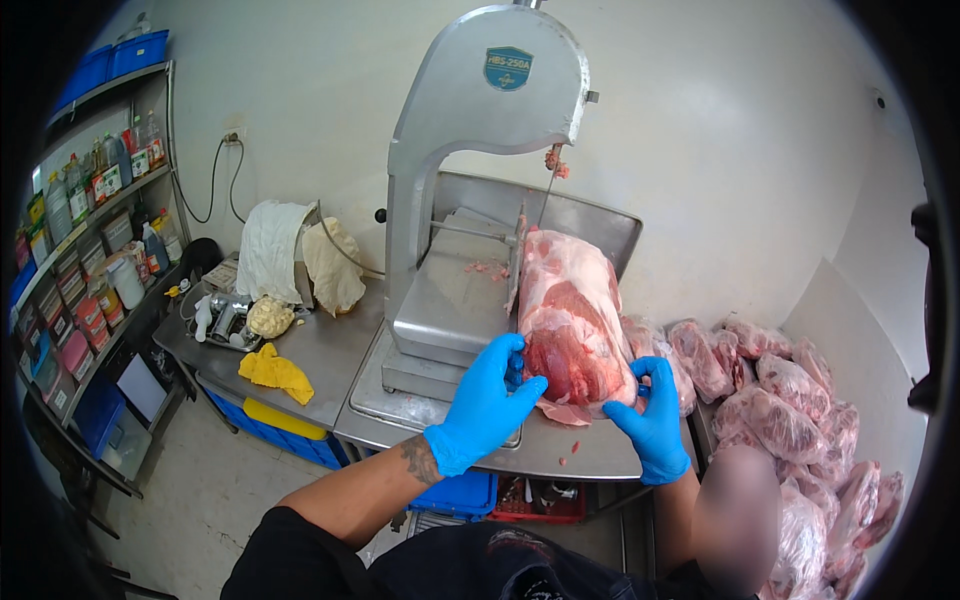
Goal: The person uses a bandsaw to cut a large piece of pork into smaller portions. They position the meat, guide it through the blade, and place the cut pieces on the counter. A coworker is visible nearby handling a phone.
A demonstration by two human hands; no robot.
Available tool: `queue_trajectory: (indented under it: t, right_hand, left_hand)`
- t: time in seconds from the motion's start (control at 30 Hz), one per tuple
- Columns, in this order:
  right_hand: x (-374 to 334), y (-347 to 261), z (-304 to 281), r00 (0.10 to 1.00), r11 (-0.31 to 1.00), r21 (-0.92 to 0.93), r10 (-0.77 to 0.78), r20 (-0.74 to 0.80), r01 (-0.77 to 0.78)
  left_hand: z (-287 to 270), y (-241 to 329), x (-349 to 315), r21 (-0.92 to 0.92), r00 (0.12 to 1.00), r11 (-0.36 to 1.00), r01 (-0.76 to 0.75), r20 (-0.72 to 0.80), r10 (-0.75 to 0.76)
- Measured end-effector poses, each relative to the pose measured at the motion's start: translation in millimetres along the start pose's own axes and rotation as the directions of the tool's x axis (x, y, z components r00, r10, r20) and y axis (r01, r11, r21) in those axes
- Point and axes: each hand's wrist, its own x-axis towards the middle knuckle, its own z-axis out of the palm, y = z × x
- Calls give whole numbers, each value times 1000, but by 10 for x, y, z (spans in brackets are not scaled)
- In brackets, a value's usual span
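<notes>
A large slab of raw meat (570, 290), pale fat with a dark red cut end facing me, lies on the table of a bone band saw (490, 30). Its far end reaches close to the thin upright blade (548, 196). On the left, my blue-gloved left hand (487, 402) grips the near end of the slab, fingers along its side and thumb across the front. My right hand (652, 425), gloved in blue too, holds the near right corner between thumb and fingers. A metal guide plate (517, 260) stands along the slab's left side. The slab's underside is hidden.
Plastic-wrapped meat pieces (790, 400) are heaped at the right. A side table at left bears a yellow cloth (276, 374) and a metal tray (225, 322) of parts. Shelves (100, 220) with bottles line the left wall. Blue (455, 494) and red crates (538, 505) sit below.
</notes>
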Motion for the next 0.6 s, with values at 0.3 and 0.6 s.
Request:
queue_trajectory:
  t: [0.3, 0.6]
  right_hand:
    - [-93, -55, 73, 997, 996, 81, 30, -65, -25]
    - [-64, -29, 34, 998, 997, 72, 38, -50, -35]
  left_hand:
    - [-41, 116, -89, -21, 1000, 1000, -7, -18, 7]
    - [9, 69, -70, -205, 992, 970, 129, 37, -124]
